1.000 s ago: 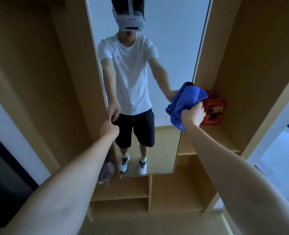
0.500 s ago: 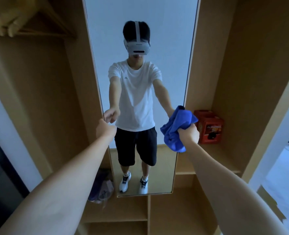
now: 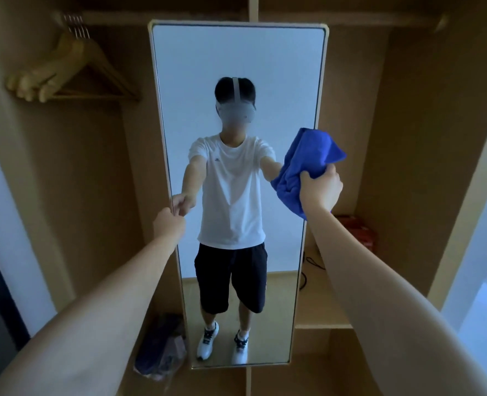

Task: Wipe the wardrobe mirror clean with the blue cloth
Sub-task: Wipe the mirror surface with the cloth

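Mirror (image 3: 236,67) in wooden wardrobe (image 3: 408,138), left hand (image 3: 169,224) gripping frame, right hand (image 3: 320,188) clutching blue cloth (image 3: 305,158)

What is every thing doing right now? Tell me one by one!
Mirror: standing upright, held at its left edge.
Blue cloth: bunched up, against the mirror's right edge.
Right hand: gripping the cloth.
Left hand: curled on the mirror's left edge.
Wooden hangers: hanging on the rail, bare.
Red box: sitting on the shelf.
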